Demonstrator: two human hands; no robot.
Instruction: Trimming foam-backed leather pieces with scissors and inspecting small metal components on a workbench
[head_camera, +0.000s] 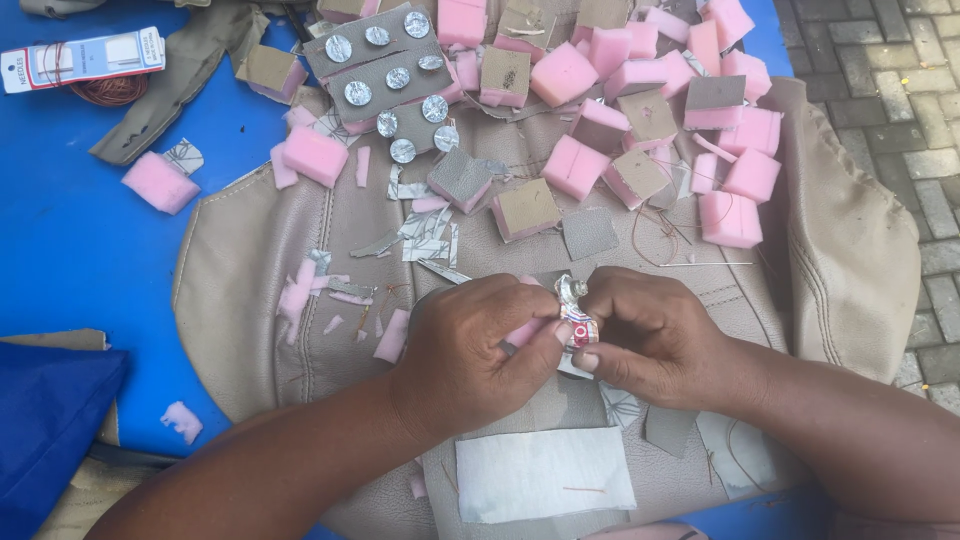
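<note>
Both hands, left (470, 350) right (650, 340), pinch foil-wrapped piece (577, 318).

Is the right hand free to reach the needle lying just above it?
Probably not as it stands: the right hand and left hand both pinch a small foil-wrapped piece. Nothing covers the needle.

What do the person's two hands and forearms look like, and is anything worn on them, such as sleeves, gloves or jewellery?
Both the left hand and the right hand are bare, without gloves. No ring, watch or bracelet shows. Both forearms are uncovered down to the picture's edge, so no sleeve is visible. The fingernails are short and unpainted.
</note>
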